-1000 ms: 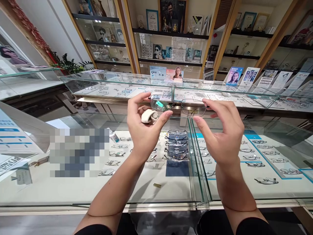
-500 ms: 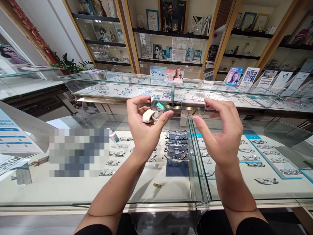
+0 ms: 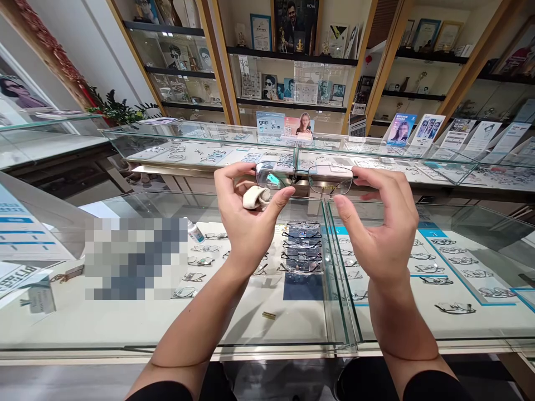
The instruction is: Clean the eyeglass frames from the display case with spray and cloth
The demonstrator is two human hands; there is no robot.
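A pair of thin dark-rimmed eyeglasses [image 3: 330, 179] is held up above the glass counter, with printed marks on both lenses. My left hand [image 3: 248, 225] grips it at the left end, its thumb below the left lens. A crumpled off-white cloth [image 3: 256, 198] is tucked in the same palm. At the right end, my right hand [image 3: 384, 236] holds the side of the frame with its fingers, the thumb under the right lens. The temples are mostly hidden behind the hands.
Inside the glass display counter [image 3: 209, 328] lie rows of eyeglasses, with a stack of frames [image 3: 301, 245] on a dark blue card. A white bottle [image 3: 194, 231] and a small gold bar [image 3: 268, 316] are at the left. Another showcase [image 3: 234, 171] stands behind.
The eyeglasses have tilted slightly, with the right lens a little higher. My right thumb has dropped slightly away from the rim. The cloth stays in my left palm.
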